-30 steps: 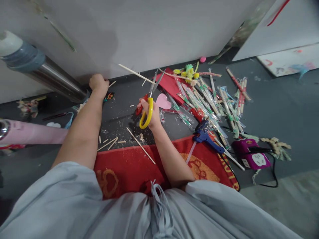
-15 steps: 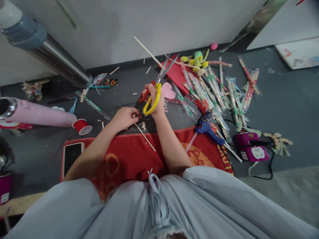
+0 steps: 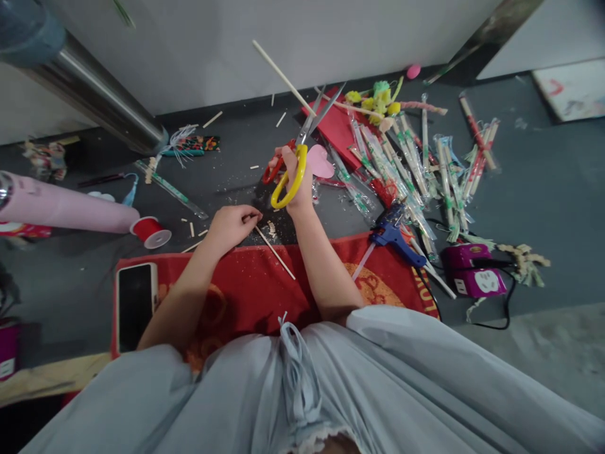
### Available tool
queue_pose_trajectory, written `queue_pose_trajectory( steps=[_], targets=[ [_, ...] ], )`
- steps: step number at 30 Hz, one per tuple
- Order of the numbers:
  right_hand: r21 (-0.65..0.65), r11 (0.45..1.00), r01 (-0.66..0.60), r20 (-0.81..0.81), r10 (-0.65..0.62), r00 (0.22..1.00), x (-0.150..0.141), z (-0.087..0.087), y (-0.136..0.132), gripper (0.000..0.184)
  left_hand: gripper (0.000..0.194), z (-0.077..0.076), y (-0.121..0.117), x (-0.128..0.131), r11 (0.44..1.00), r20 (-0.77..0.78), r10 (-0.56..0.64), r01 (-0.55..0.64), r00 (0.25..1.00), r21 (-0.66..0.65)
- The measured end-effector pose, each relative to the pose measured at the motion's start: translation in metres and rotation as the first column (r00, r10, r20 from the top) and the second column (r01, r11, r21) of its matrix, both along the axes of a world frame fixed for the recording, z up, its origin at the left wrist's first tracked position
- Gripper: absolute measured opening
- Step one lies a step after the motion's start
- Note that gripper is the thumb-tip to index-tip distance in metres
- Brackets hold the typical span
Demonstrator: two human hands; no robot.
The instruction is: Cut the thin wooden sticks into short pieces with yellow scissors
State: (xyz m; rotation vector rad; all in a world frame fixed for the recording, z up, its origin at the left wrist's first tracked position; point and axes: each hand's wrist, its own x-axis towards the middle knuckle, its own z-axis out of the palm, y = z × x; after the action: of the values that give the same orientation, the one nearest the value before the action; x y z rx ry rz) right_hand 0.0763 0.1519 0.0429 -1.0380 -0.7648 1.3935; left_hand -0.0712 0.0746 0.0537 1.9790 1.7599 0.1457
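Observation:
My right hand grips a pair of scissors with one yellow and one red handle loop, blades spread and pointing away from me. A long pale stick slants up and left from the blades; whether my fingers also hold it is hidden. To the left, my left hand hovers low over or rests on the dark table, thumb and fingertips pinched together. What sits in that pinch is too small to tell. Beside those fingertips begins a thin wooden stick, which runs down across the red towel. Small wood bits lie between my hands.
Wrapped sticks are heaped at right, near a blue glue gun and a purple power socket. A pink heart cutout is beside my right hand. At left are a ribbon spool, pink bottle and phone.
The view has shifted a little, so most things appear slightly higher. My right hand keeps the scissors with blades apart. My left hand stays pinched near the thin stick.

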Motion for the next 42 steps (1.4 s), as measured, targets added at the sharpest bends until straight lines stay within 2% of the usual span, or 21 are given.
queue_pose_trajectory(
  steps=[4, 8, 14, 17, 20, 23, 25, 28, 31, 34, 37, 42],
  targets=[
    [-0.002, 1.000, -0.007, 0.006, 0.007, 1.000, 0.000, -0.002, 0.001, 0.039, 0.030, 0.001, -0.001, 0.003, 0.998, 0.001, -0.055, 0.055, 0.998, -0.016],
    [0.001, 0.999, -0.038, 0.050, 0.038, 0.998, 0.000, -0.006, 0.003, 0.043, 0.030, 0.007, -0.001, 0.011, 0.993, -0.066, -0.112, 0.109, 0.992, -0.046],
    [0.009, 1.000, 0.002, 0.036, -0.002, 0.999, 0.000, -0.002, 0.000, 0.033, 0.032, 0.006, -0.001, 0.015, 0.981, -0.163, -0.190, 0.180, 0.968, -0.077],
    [-0.011, 1.000, -0.001, 0.012, 0.001, 1.000, -0.001, 0.003, -0.003, 0.028, 0.032, 0.005, -0.004, 0.017, 0.982, -0.225, -0.187, 0.177, 0.956, -0.067],
    [-0.027, 1.000, 0.006, -0.014, -0.006, 1.000, -0.001, 0.007, -0.005, 0.024, 0.029, 0.010, -0.008, 0.022, 0.986, -0.286, -0.166, 0.150, 0.944, -0.076],
    [-0.022, 1.000, 0.008, -0.037, -0.009, 0.999, -0.001, 0.008, -0.006, 0.025, 0.024, 0.019, -0.015, 0.021, 0.995, -0.310, -0.096, 0.079, 0.946, -0.068],
    [0.001, 1.000, 0.002, -0.045, -0.002, 0.999, -0.001, 0.006, -0.006, 0.028, 0.024, 0.023, -0.021, 0.014, 0.999, -0.335, 0.002, -0.014, 0.942, -0.034],
    [0.031, 1.000, -0.002, -0.021, 0.003, 1.000, -0.001, 0.003, -0.007, 0.030, 0.023, 0.025, -0.031, -0.007, 0.982, -0.395, 0.178, -0.186, 0.901, 0.018],
    [0.027, 0.999, -0.023, 0.023, 0.022, 0.999, -0.002, -0.001, -0.006, 0.033, 0.025, 0.024, -0.039, -0.032, 0.955, -0.441, 0.289, -0.289, 0.849, 0.070],
    [0.028, 0.999, -0.042, 0.024, 0.041, 0.999, -0.002, -0.003, -0.005, 0.035, 0.027, 0.024, -0.046, -0.053, 0.923, -0.449, 0.372, -0.373, 0.812, 0.091],
    [0.041, 0.998, -0.043, 0.020, 0.043, 0.999, -0.002, -0.004, -0.004, 0.039, 0.029, 0.029, -0.052, -0.068, 0.891, -0.391, 0.446, -0.444, 0.805, 0.101],
    [0.040, 0.999, 0.007, -0.019, -0.006, 1.000, -0.004, -0.002, -0.004, 0.033, 0.023, 0.039, -0.065, -0.075, 0.891, -0.317, 0.449, -0.446, 0.836, 0.085]
  ],
)
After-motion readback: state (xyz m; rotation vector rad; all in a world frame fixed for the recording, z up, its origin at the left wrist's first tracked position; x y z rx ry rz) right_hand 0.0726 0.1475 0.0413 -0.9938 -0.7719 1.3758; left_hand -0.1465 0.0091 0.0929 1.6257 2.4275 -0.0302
